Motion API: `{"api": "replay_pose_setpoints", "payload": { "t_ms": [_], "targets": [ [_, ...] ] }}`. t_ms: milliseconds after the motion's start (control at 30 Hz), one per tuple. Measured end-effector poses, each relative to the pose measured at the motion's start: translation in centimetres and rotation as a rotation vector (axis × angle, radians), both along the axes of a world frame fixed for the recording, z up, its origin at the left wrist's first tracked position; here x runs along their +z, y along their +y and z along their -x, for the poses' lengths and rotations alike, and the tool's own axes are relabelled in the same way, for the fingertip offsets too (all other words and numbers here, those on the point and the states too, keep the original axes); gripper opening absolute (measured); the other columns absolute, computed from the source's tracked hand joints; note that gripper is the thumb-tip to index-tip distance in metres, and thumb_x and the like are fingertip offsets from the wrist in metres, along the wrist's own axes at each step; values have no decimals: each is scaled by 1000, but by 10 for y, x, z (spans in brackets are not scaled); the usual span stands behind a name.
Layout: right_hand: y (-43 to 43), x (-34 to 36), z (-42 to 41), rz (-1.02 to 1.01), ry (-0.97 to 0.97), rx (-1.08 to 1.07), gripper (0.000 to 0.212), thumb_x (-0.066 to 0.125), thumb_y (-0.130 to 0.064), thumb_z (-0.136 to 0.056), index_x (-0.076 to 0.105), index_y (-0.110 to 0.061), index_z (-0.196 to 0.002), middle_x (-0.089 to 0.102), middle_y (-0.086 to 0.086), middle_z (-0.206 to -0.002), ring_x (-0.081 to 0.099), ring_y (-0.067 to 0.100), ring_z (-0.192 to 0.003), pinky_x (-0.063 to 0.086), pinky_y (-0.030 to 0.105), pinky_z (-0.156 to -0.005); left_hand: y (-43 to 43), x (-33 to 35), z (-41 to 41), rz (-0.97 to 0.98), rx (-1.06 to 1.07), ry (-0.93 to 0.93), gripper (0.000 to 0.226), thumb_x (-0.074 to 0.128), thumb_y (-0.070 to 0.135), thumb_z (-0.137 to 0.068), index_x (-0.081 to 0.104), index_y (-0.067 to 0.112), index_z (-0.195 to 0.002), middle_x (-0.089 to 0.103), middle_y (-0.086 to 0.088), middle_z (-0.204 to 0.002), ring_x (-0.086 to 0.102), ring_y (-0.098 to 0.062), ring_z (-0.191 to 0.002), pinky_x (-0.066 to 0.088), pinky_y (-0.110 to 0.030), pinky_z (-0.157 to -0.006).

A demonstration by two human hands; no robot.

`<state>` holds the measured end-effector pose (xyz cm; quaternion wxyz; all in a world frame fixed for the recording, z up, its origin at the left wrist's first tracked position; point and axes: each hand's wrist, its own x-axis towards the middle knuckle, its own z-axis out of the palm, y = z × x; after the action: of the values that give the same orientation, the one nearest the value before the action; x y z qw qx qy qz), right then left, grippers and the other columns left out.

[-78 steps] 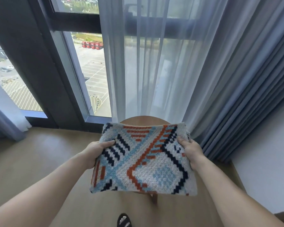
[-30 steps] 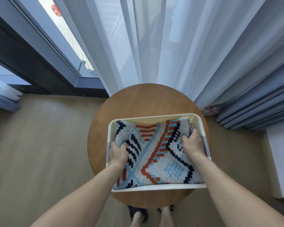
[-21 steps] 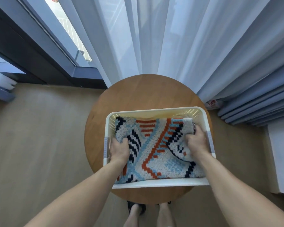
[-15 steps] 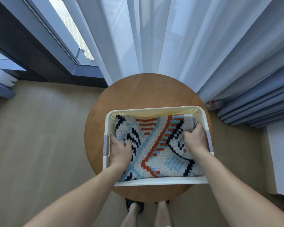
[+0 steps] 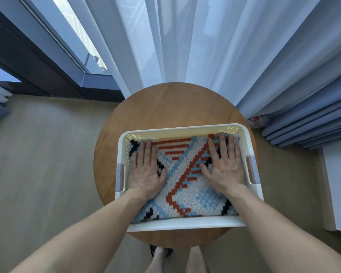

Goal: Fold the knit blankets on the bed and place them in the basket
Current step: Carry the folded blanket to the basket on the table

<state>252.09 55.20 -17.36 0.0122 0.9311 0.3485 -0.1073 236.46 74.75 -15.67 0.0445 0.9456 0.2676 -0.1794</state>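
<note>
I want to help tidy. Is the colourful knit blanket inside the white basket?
Inside. The patterned knit blanket lies folded in the white plastic basket, below its rim; left hand and right hand press on it.

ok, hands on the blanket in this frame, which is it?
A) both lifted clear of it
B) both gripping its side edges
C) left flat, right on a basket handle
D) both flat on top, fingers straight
D: the left hand and right hand lie palm down with straight fingers on the folded blanket, which sits inside the basket.
</note>
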Motion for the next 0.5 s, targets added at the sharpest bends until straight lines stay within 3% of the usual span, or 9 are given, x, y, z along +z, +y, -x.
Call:
{"api": "replay_pose_setpoints", "payload": {
  "t_ms": [167,333,500],
  "targets": [
    [0,-19,-5,-4,64,-19,89,25,-70,-88,-6,-23,-156,-22,14,-160,-23,29,-147,-5,44,-120,-3,-32,14,-8,35,-51,85,12,65,-90,-14,11,-151,-24,-13,-159,-27,-27,-145,-10,-48,-118],
    [0,-38,-2,-57,54,-11,89,31,-66,-89,-5,-21,-156,-18,17,-161,-16,32,-149,-5,43,-120,-5,-54,17,-17,42,-95,82,23,60,-91,6,10,-154,-3,-15,-162,-8,-30,-150,-2,-49,-119],
    [0,-32,-3,-33,91,6,88,30,-67,-90,-6,-21,-156,-21,17,-161,-20,32,-148,-8,42,-120,-2,-45,15,44,18,-105,84,26,60,-90,7,11,-155,-4,-15,-162,-9,-31,-149,-2,-50,-118]
  ]
}}
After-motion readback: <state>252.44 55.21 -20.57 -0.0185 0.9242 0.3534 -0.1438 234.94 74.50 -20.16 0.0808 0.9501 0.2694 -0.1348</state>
